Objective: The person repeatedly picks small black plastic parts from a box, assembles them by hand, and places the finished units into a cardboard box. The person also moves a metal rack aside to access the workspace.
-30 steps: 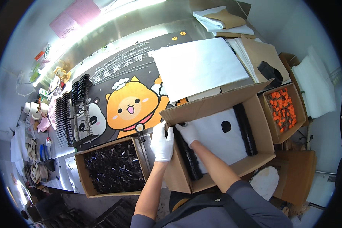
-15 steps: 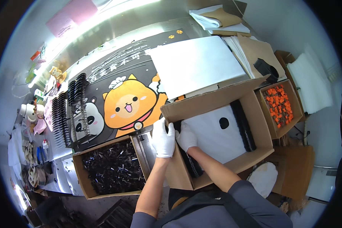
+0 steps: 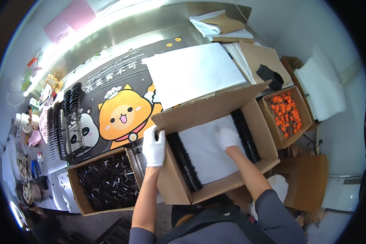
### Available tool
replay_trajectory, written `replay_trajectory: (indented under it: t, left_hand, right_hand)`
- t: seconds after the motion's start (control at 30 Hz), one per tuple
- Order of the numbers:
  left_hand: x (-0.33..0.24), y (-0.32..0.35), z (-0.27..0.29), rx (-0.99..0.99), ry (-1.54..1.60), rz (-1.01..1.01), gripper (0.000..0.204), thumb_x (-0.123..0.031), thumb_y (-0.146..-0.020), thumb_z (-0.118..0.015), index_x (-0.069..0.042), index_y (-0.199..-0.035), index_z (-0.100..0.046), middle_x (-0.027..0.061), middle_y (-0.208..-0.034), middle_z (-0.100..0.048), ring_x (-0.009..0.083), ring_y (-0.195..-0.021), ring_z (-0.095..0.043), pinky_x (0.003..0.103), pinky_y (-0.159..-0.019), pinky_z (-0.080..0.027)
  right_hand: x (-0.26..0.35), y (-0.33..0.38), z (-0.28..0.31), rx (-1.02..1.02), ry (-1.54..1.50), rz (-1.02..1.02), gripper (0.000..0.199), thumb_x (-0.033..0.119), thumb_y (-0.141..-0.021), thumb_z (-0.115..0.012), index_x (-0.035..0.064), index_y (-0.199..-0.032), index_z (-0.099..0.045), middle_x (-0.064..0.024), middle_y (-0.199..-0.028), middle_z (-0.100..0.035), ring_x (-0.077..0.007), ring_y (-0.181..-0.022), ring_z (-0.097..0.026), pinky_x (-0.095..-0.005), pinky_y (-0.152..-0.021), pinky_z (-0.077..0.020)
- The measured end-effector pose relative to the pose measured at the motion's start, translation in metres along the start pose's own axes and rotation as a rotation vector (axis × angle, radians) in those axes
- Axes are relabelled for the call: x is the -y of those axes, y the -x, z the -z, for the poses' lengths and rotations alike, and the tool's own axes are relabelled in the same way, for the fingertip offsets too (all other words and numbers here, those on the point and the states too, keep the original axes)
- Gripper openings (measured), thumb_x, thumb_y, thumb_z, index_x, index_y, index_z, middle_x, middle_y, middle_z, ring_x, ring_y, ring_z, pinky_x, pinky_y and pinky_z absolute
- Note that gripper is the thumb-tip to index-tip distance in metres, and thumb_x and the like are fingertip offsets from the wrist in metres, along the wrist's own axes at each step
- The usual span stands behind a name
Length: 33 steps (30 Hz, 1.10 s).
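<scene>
An open cardboard box (image 3: 215,97) stands before me, lined with a white sheet (image 3: 203,162). Along its left inner side lies a long black bundle with a ragged edge (image 3: 185,162); a second black bundle (image 3: 245,136) runs along the right side. My left hand (image 3: 153,147), in a white glove, grips the box's left wall near the far corner, thumb toward the inside. Over the white sheet, closer to the right bundle, is my gloved right hand (image 3: 227,137). Motion smears its fingers, and nothing held shows.
Left of the box, a carton (image 3: 73,185) holds many small dark pieces (image 3: 107,181). A smaller carton with orange-tipped pieces (image 3: 286,114) stands right. Behind lie white paper (image 3: 195,73), a cartoon mat (image 3: 122,118), black curved parts on a rack (image 3: 55,132) and a black tube-shaped piece (image 3: 270,77).
My right hand has moved from the left bundle to the right across the sheet. The dark round spot on the sheet no longer shows. My left hand stays at the box wall; the view has shifted.
</scene>
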State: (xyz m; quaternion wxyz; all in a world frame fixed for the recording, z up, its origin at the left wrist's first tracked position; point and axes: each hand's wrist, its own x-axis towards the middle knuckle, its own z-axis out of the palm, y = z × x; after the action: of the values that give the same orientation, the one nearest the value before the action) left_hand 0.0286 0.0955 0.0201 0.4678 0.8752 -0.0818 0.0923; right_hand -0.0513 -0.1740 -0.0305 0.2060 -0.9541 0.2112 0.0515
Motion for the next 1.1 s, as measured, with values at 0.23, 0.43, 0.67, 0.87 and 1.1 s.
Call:
replay_trajectory:
  t: [0.23,0.43,0.67,0.87,1.1]
  left_hand:
    - [0.010,-0.008,0.056,-0.042,0.552,0.429,0.035,-0.003,-0.089,-0.056,-0.003,-0.123,-0.056,0.0044,-0.105,-0.059,0.0111,-0.088,-0.053,0.024,-0.074,-0.041]
    - [0.044,-0.039,0.109,0.115,1.573,0.740,0.045,-0.016,-0.087,-0.050,-0.010,-0.131,-0.051,0.0064,-0.098,-0.061,0.0177,-0.074,-0.056,0.031,-0.060,-0.043]
    - [0.091,-0.116,0.128,-0.193,0.650,0.457,0.057,0.008,-0.080,-0.043,-0.004,-0.135,-0.048,0.0131,-0.115,-0.058,0.0165,-0.086,-0.060,0.028,-0.070,-0.050]
    - [0.131,-0.143,0.107,-0.027,-0.370,0.252,0.048,-0.014,-0.079,-0.059,-0.005,-0.125,-0.056,0.0227,-0.111,-0.063,0.0397,-0.099,-0.062,0.047,-0.087,-0.048]
    - [0.158,-0.118,0.119,-0.484,-0.289,-0.106,0.045,-0.011,-0.077,-0.061,0.000,-0.120,-0.057,0.0215,-0.125,-0.051,0.0387,-0.118,-0.047,0.048,-0.099,-0.037]
  right_hand:
    - [-0.046,-0.009,-0.024,0.092,0.084,-0.326,0.041,0.032,-0.079,-0.066,0.0048,-0.110,-0.063,-0.0239,-0.116,-0.063,-0.0406,-0.103,-0.062,-0.0469,-0.088,-0.0508]
    - [-0.031,0.000,0.009,0.444,-0.121,0.105,0.033,0.028,-0.090,-0.056,-0.0005,-0.104,-0.066,-0.0240,-0.098,-0.068,-0.0368,-0.091,-0.066,-0.0414,-0.084,-0.0494]
    - [0.255,0.067,0.099,0.083,-0.275,0.791,0.033,0.017,-0.090,-0.059,0.0108,-0.122,-0.058,-0.0142,-0.105,-0.067,-0.0314,-0.086,-0.067,-0.0387,-0.074,-0.0549]
    - [0.329,-0.062,-0.048,-0.098,0.187,0.521,0.022,0.022,-0.085,-0.060,0.0114,-0.104,-0.062,-0.0121,-0.092,-0.068,-0.0320,-0.088,-0.065,-0.0443,-0.077,-0.0503]
    - [0.359,-0.119,0.010,-0.163,0.083,-0.090,0.056,0.040,-0.072,-0.071,-0.0010,-0.109,-0.055,-0.0144,-0.104,-0.066,-0.0259,-0.095,-0.064,-0.0363,-0.079,-0.0530]
